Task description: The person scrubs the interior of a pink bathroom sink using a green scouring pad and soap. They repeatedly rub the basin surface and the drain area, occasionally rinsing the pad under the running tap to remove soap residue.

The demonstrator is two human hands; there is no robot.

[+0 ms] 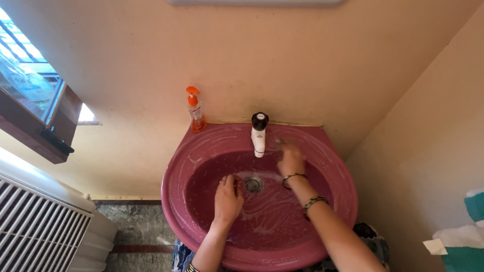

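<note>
Two hands [228,199] [291,160], one basin [174,176], one tap [258,135]

Orange pump bottle [195,112], open window [31,95], white slatted appliance [43,221], teal cloth [466,242]

One view only: head cam, worn by the person, looking steeply down and fwd at the wall. Wide lens; edges bend a bit. Sink [201,151] sits centre-low in frame, close, its near rim cut off at the bottom edge. Tap [259,135] and soap bottle [195,112] at the sink's far side mark mid-frame. Both forearms enter from the bottom, so cam is right above them; left hand [228,199] and right hand [291,160] are inside the bowl. Window [33,100] at far left, cooler grille [35,226] bottom left, side wall fills the right. No 2nd view, so no overlap.
</note>
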